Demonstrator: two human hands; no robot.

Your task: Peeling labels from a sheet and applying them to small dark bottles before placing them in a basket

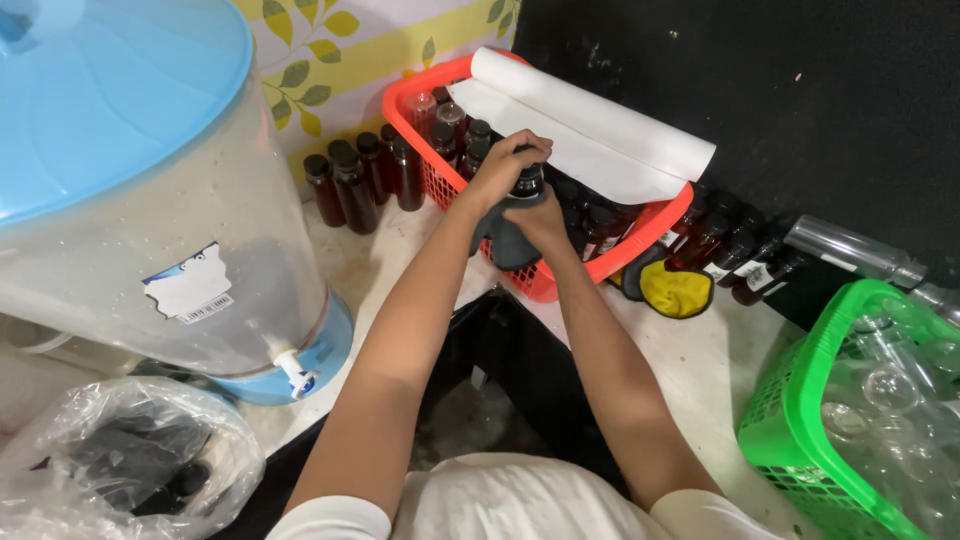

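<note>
The person's left hand (503, 168) curls over the top of a small dark bottle (527, 183), fingers closed around its black cap; the right hand (538, 222) wraps the bottle's lower body from beneath, pressing a dark grey cloth (507, 243) against it; both grips are tight, nothing of the palms showing. The bottle stands upright at the near rim of a red basket (545, 281), a plastic one with a latticed wall, packed with more dark glass bottles; a roll of white paper (600, 125), smooth and partly unrolled, lies across its far edge. A row of brown bottles (355, 185) stands just left of the basket on the pale, speckled counter (700, 360); others lie on their sides to the right, near a yellow pad (677, 289). A green basket (790, 420) at the right holds clear, empty bottles; a cloudy dispenser (150, 230) with a blue lid and white tap stands at the left, above a crumpled clear bag (120, 460).
</note>
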